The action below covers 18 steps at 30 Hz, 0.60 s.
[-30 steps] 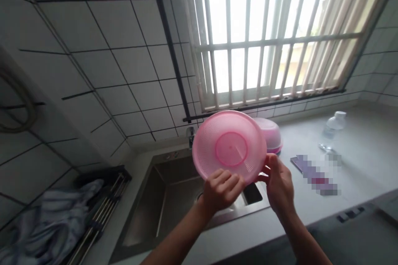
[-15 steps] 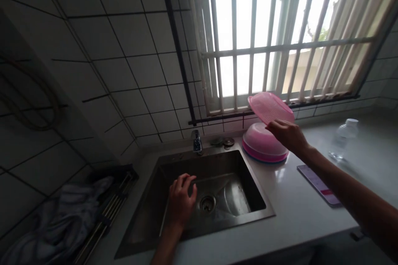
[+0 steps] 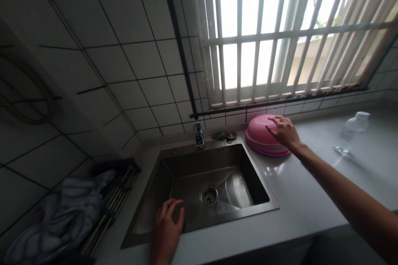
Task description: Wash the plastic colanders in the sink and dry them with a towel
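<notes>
A pink basin-like strainer basket [image 3: 259, 127] lies upside down on a stack at the back of the counter, right of the sink. Below it show a deeper pink rim and a blue edge. My right hand [image 3: 282, 132] is at the stack's right side, fingers spread and at most lightly touching the top, gripping nothing. Over the front left of the steel sink [image 3: 189, 178] hangs my left hand [image 3: 168, 223], its fingers loosely curved and apart with nothing in them.
A faucet [image 3: 198, 134] stands behind the sink, with a metal drain cover [image 3: 231, 135] beside it. A clear bottle [image 3: 351, 132] is on the right counter [image 3: 311, 198]. At left a striped cloth [image 3: 65, 203] lies by a metal rack [image 3: 115, 207]. A barred window is behind.
My right hand has lowered the pink basket onto the stack and let it go. My left hand has drawn back toward the sink's front edge. The phone no longer shows.
</notes>
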Each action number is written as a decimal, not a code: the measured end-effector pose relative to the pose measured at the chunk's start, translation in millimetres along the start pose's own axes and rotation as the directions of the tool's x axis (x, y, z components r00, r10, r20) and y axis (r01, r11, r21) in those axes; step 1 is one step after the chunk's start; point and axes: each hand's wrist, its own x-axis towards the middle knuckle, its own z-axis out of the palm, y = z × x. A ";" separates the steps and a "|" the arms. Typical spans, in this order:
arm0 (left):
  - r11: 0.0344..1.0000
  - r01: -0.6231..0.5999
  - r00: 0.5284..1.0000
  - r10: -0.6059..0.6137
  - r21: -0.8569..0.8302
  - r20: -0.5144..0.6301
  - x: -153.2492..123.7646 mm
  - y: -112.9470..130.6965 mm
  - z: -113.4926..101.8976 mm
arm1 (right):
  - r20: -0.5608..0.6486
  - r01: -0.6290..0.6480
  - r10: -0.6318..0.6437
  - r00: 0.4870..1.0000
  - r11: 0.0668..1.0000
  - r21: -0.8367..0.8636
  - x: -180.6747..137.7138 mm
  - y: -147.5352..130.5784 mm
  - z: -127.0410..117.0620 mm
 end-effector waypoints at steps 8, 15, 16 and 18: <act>1.000 -0.008 0.998 0.009 -0.010 0.057 -2.2 1.1 3.4 | 0.024 -0.100 0.101 0.995 0.995 -0.022 -38.6 22.0 28.1; 1.000 -0.013 0.992 0.011 0.018 0.123 -6.9 6.1 3.1 | 0.019 -0.138 0.139 0.990 0.990 -0.009 -19.6 17.3 15.4; 0.999 -0.012 0.991 0.007 0.031 0.136 -7.3 7.2 2.8 | -0.025 -0.123 0.124 0.992 0.992 0.026 -13.3 5.7 18.9; 0.998 -0.003 0.986 -0.006 0.056 0.165 -7.5 9.4 2.3 | -0.099 -0.047 0.058 0.993 0.992 0.117 -0.8 -30.4 33.6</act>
